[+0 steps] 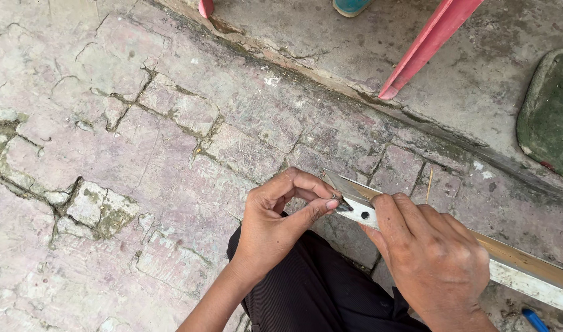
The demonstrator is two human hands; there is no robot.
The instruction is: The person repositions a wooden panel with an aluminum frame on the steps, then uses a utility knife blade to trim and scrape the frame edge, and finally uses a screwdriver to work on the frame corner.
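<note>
Hands work close together over a long metal strip w/ a wooden top edge, running from centre frame down to the lower right, above cracked stone paving. Left hand: thumb & forefinger pinched together on a small dark screw, held right at the strip's near end, just beside a round hole in the white face. Other fingers curled in. Right hand lies over the strip, fingers wrapped on it, forefinger stretched toward the hole; grip looks firm, clamped on the strip. Strip's cut end pokes out past both hands, up-left. Dark trousers show under the wrists. Behind: raised concrete step, a red leg-like bar resting on it, mossy green stone at right edge. Blue object at bottom right, too little showing to tell what.
</note>
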